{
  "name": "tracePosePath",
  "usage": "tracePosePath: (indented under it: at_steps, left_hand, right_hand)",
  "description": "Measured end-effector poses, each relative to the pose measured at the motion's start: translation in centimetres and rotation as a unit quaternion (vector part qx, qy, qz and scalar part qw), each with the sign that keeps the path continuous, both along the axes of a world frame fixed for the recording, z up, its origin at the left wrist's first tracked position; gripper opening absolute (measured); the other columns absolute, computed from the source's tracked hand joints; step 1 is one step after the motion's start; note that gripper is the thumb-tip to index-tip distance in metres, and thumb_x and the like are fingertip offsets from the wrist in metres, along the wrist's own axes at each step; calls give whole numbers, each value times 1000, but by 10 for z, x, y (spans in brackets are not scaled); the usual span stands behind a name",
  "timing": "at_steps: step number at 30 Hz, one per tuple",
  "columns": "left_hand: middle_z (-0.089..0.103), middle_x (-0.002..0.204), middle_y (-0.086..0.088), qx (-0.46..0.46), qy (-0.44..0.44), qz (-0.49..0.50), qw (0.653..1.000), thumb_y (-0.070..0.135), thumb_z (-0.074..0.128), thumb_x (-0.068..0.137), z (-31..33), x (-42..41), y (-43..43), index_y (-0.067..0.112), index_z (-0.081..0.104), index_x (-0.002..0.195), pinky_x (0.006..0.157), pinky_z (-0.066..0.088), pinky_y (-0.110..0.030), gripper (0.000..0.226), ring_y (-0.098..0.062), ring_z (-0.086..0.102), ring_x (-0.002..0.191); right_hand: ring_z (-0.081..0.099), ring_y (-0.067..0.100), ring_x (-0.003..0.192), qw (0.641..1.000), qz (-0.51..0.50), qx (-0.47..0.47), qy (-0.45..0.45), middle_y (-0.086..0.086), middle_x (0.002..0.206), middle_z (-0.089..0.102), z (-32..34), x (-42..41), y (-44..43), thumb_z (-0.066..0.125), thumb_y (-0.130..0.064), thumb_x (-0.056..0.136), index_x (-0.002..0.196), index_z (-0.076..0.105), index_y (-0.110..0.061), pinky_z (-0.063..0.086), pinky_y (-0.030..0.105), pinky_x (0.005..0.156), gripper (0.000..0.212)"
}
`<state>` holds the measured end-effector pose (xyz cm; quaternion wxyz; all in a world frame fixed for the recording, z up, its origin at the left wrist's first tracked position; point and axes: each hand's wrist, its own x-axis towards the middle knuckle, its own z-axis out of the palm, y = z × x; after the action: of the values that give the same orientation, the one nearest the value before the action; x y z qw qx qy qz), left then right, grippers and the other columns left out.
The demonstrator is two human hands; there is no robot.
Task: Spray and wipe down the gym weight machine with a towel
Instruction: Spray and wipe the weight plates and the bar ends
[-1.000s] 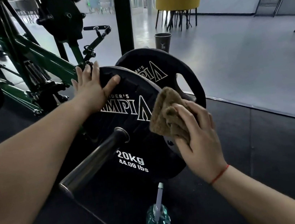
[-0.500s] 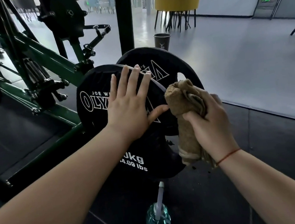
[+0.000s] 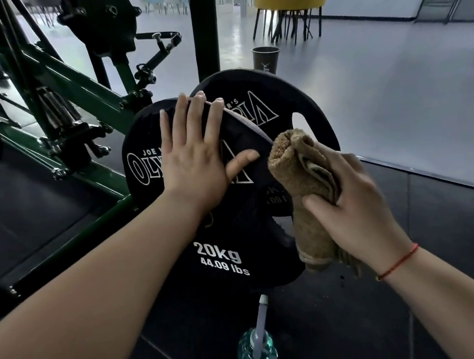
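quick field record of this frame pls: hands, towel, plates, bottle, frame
left hand: flat on front plate, fingers straight, tips at its top edge
right hand: holds bunched brown towel
towel: at front plate's right edge; contact unclear
front plate marking: 20kg, 44.09 lbs
rear plate: behind front plate, offset right
spray bottle: stands below the plates, untouched
machine frame: green, behind-left

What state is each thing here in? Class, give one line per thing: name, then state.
left hand: open, flat on the front weight plate.
right hand: gripping the towel.
towel: bunched, beside the plates' rims.
front weight plate: upright.
rear weight plate: upright, behind it.
spray bottle: standing, untouched.
cup: upright.
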<state>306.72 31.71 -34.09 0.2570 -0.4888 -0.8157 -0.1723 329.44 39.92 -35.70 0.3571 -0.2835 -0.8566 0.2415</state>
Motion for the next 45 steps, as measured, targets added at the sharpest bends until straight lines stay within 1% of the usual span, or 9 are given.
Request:
tracePosePath:
  at_steps: [6,13,18,22,28,30,38,43,45]
  left_hand:
    - [28,162,-16,34,-31,18,999,83,16,86,3,-18,1,14,28,158,124,-6,-54,101,-35,12,155]
    - [23,165,-13,38,-99,52,993,83,8,83,10,-40,-5,16,21,159,124,-13,-52,103,-31,11,155]
    - [9,170,-10,33,-169,30,985,75,22,94,15,-39,-15,19,11,163,126,-9,-47,89,-27,2,157]
    - [-1,171,-6,19,-203,-13,979,60,39,100,1,-26,-47,15,4,163,125,-8,-43,85,-24,-3,157]
    - [14,169,-8,-210,-259,16,943,81,22,79,-25,-25,-115,14,22,160,125,-5,-52,106,-26,1,157]
    - [20,168,-4,-255,-250,20,934,69,30,95,-28,-28,-129,15,25,160,125,-3,-54,84,-24,4,157]
    - [26,166,-5,-246,-244,20,938,49,44,101,-38,-26,-184,13,26,158,122,22,-37,69,-26,28,150]
    - [40,157,0,-199,-287,20,937,53,43,99,-49,-24,-221,17,21,160,112,34,-29,74,-21,39,143]
    - [47,151,5,-167,-297,12,940,61,40,96,-60,-22,-234,21,27,159,108,38,-29,76,-18,45,137]
  right_hand:
    - [38,-29,110,998,8,-46,42,-27,122,42,-32,18,1,73,-14,86,144,37,-44,33,-1,86,74]
    - [44,12,135,994,1,-27,103,-10,146,35,-91,28,-19,64,-26,85,149,32,-35,38,27,110,72]
    - [43,2,120,996,-33,-41,73,-14,138,34,-103,35,-26,70,-6,80,146,35,-36,39,20,98,80]
    - [50,14,120,989,-35,120,80,4,135,45,-65,38,-35,64,-20,79,135,53,-22,48,31,93,57]
    - [51,32,121,934,35,347,-77,6,143,51,-9,-18,-80,61,-7,75,142,56,-29,48,47,96,71]
    - [48,34,120,914,1,385,-124,6,146,50,-5,-48,-86,55,-4,76,142,56,-28,44,47,92,70]
    - [51,31,111,798,-22,435,-417,7,135,56,-82,-99,-90,58,-21,80,133,64,-18,40,44,84,53]
    - [50,24,96,782,66,386,-485,-5,101,65,-121,-97,-97,84,-24,59,86,80,-27,40,36,79,27]
    - [52,26,98,812,65,382,-436,-4,103,65,-116,-96,-103,78,-16,62,93,79,-26,39,38,80,32]
